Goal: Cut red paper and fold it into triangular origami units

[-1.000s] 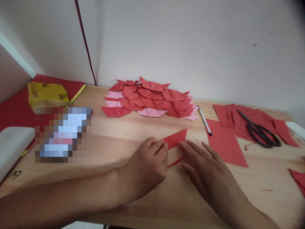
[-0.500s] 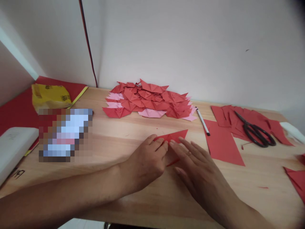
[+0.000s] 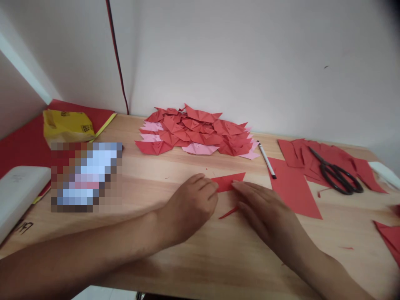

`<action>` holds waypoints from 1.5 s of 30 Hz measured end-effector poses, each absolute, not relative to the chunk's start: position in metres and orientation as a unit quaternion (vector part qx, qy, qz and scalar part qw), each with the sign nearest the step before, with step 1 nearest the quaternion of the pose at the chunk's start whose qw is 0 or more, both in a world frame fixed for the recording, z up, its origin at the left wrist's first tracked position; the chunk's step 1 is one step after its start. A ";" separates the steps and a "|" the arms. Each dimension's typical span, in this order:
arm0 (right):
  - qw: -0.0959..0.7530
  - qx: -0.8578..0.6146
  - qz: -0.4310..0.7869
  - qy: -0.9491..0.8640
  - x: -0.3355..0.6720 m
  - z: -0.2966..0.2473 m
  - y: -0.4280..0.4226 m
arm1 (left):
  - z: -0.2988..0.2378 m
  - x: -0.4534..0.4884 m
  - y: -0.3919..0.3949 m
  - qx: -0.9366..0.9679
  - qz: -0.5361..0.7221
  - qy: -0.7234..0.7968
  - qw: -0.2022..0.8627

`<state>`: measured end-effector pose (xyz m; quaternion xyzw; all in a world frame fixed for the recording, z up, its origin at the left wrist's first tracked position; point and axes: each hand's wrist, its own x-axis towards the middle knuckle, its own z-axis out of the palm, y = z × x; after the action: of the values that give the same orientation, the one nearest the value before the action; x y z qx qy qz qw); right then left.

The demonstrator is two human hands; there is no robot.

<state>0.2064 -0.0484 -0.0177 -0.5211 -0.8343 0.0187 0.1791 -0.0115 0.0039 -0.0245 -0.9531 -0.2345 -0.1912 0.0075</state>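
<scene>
A folded red paper triangle [image 3: 229, 181] lies flat on the wooden table [image 3: 193, 258]. My left hand [image 3: 190, 208] rests on its left end with the fingers curled down onto the paper. My right hand [image 3: 265, 210] lies flat on its right part, fingers stretched out and pressing down. A thin red paper sliver [image 3: 228, 213] lies between the two hands. Much of the triangle is hidden under the fingers.
A heap of folded red and pink paper pieces [image 3: 196, 133] sits at the back. A pen [image 3: 267, 160], a red sheet [image 3: 295, 187], black scissors [image 3: 336, 171] on red offcuts lie right. A yellow bag [image 3: 67, 125] and white box [image 3: 18, 191] are left.
Both hands have shifted slightly over the triangle. The right hand's fingers have flattened and lowered onto it, and less of the paper now shows beyond the fingertips.
</scene>
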 end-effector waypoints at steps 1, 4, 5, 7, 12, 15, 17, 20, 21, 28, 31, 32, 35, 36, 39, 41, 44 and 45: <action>0.192 -0.533 0.041 -0.823 0.207 -0.017 -0.048 | -0.024 -0.012 0.008 -0.945 -0.202 -0.257 -0.022; 0.206 -0.566 0.092 -0.793 0.206 -0.014 -0.043 | -0.021 -0.014 0.018 -0.919 -0.214 -0.323 -0.078; 0.200 -0.574 0.101 -0.787 0.206 -0.013 -0.040 | -0.021 -0.014 0.019 -0.917 -0.210 -0.330 -0.085; 0.179 -0.582 0.110 -0.785 0.204 -0.014 -0.034 | -0.021 -0.015 0.020 -0.917 -0.200 -0.333 -0.093; 0.161 -0.582 0.115 -0.789 0.198 -0.018 -0.022 | -0.022 -0.014 0.017 -0.910 -0.198 -0.346 -0.115; 0.162 -0.596 0.118 -0.777 0.194 -0.018 -0.019 | -0.021 -0.013 0.016 -0.907 -0.194 -0.354 -0.119; 0.160 -0.606 0.124 -0.769 0.191 -0.017 -0.019 | -0.021 -0.013 0.016 -0.906 -0.191 -0.358 -0.122; 0.158 -0.618 0.140 -0.757 0.187 -0.016 -0.018 | -0.021 -0.013 0.016 -0.904 -0.193 -0.360 -0.127; 0.160 -0.621 0.143 -0.754 0.187 -0.016 -0.018 | -0.021 -0.013 0.016 -0.903 -0.194 -0.360 -0.129; 0.202 -0.607 0.178 -0.747 0.190 -0.019 -0.019 | -0.024 -0.014 0.017 -0.898 -0.216 -0.358 -0.134; 0.218 -0.593 0.183 -0.754 0.189 -0.020 -0.022 | -0.024 -0.014 0.017 -0.897 -0.224 -0.355 -0.136; 0.222 -0.586 0.183 -0.757 0.189 -0.020 -0.023 | -0.023 -0.014 0.017 -0.898 -0.227 -0.353 -0.136; 0.234 -0.565 0.171 -0.772 0.187 -0.020 -0.025 | -0.023 -0.014 0.018 -0.897 -0.237 -0.346 -0.139; 0.236 -0.559 0.165 -0.777 0.186 -0.020 -0.025 | -0.023 -0.014 0.019 -0.896 -0.241 -0.345 -0.144; 0.239 -0.547 0.151 -0.788 0.186 -0.021 -0.026 | -0.024 -0.014 0.019 -0.887 -0.250 -0.348 -0.170; 0.241 -0.541 0.149 -0.791 0.186 -0.022 -0.027 | -0.025 -0.014 0.019 -0.881 -0.253 -0.353 -0.189; 0.251 -0.535 0.149 -0.793 0.186 -0.022 -0.028 | -0.025 -0.013 0.018 -0.878 -0.253 -0.353 -0.202; 0.253 -0.534 0.150 -0.792 0.186 -0.023 -0.028 | -0.024 -0.013 0.018 -0.877 -0.255 -0.353 -0.204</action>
<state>0.1862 -0.0279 -0.0225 -0.5343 -0.7924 0.1502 0.2533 -0.0129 0.0179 -0.0244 -0.8768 -0.3531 -0.2551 -0.2038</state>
